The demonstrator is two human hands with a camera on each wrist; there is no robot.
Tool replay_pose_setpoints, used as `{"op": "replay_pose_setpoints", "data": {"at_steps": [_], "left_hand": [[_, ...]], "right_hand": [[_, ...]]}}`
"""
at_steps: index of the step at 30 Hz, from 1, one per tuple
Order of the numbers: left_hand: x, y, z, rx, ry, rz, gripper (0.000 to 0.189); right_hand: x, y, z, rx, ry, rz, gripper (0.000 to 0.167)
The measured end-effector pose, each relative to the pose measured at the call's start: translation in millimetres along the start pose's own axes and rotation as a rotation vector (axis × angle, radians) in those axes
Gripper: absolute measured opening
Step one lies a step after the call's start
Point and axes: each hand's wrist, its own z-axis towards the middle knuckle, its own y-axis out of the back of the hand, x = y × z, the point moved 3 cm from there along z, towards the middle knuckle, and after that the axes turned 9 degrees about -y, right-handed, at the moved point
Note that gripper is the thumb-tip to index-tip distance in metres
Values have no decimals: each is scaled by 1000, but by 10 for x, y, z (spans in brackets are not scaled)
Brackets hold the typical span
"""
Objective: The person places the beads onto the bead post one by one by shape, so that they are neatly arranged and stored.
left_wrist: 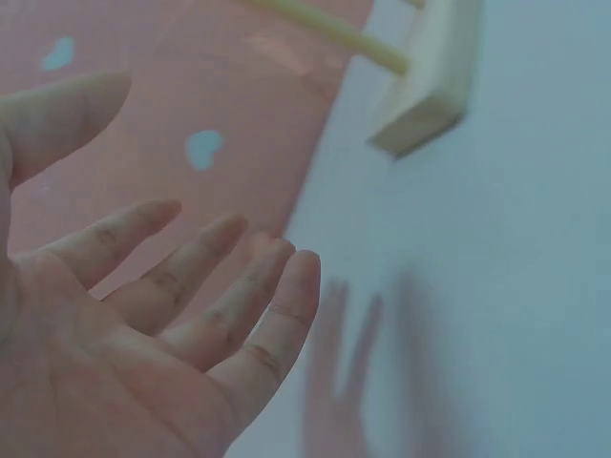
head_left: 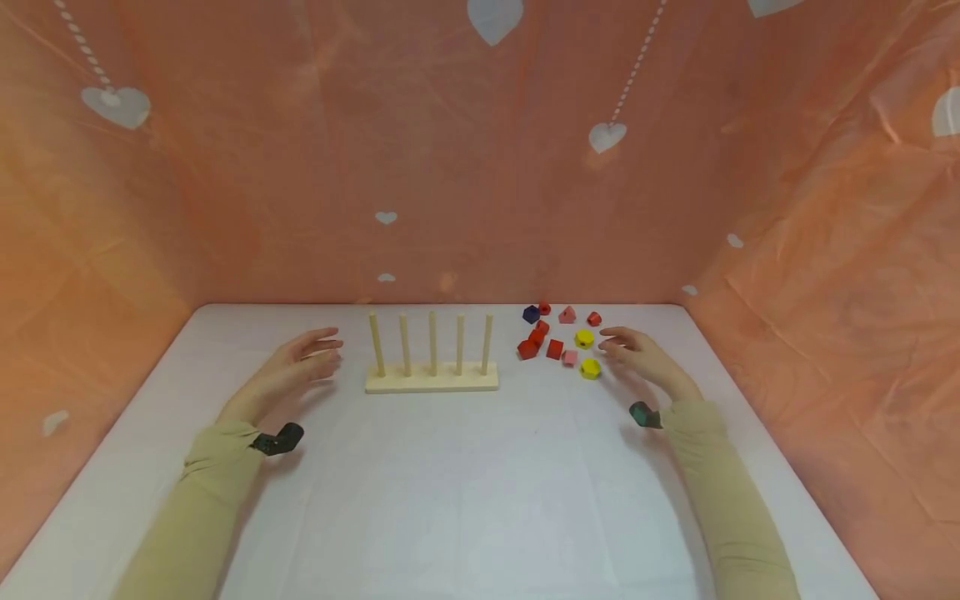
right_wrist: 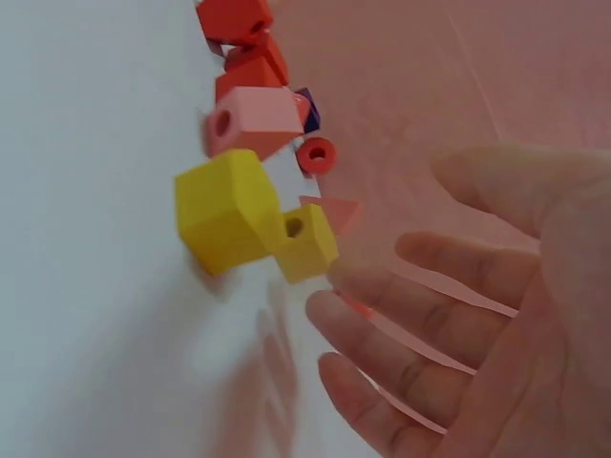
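My left hand (head_left: 288, 368) hangs above the surface (head_left: 450, 500), between its left edge and the rack, palm inward, fingers apart, holding nothing. My right hand (head_left: 641, 360) mirrors it on the right-edge side, fingers loosely spread, nothing in it, fingertips near the yellow beads. Both arms reach in from the near edge in beige sleeves (head_left: 716, 492), a dark device (head_left: 279, 439) at each wrist. Pinkish-orange cloth (head_left: 450, 167) with pale hearts (head_left: 607, 136) rises behind the far edge and at both sides. From my right hand, the two yellow beads (head_left: 590, 369) stand in front of most other beads; in the right wrist view one partly covers a pink block (right_wrist: 263, 119). Peg rack (head_left: 432, 382): midway across, toward the far edge, pale wood, five bare upright pegs on a flat bar. Beads sit right of it, toward the far right corner: several red ones (head_left: 555, 349), a dark blue one (head_left: 531, 314) by the far edge, a pink triangular one (head_left: 567, 315). Holes show in some; yellow ones look six-sided.
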Motion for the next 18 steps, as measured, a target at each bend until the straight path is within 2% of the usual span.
{"op": "replay_pose_setpoints", "data": {"at_steps": [3,9,16,18], "left_hand": [[97,-99,5,6,17,-37,59],[176,-217,47,27,-12,-6,61],[241,-260,144,94,-70,201,73],[265,-270,165,98,-86,221,74]], "right_hand": [[-19,-59,-16,28,-27,5,50],[-34,-136,-32,50,-37,-28,52],[-87,-204,15,64,-80,-14,51],[-106,-219,24,62,-96,-23,52]]}}
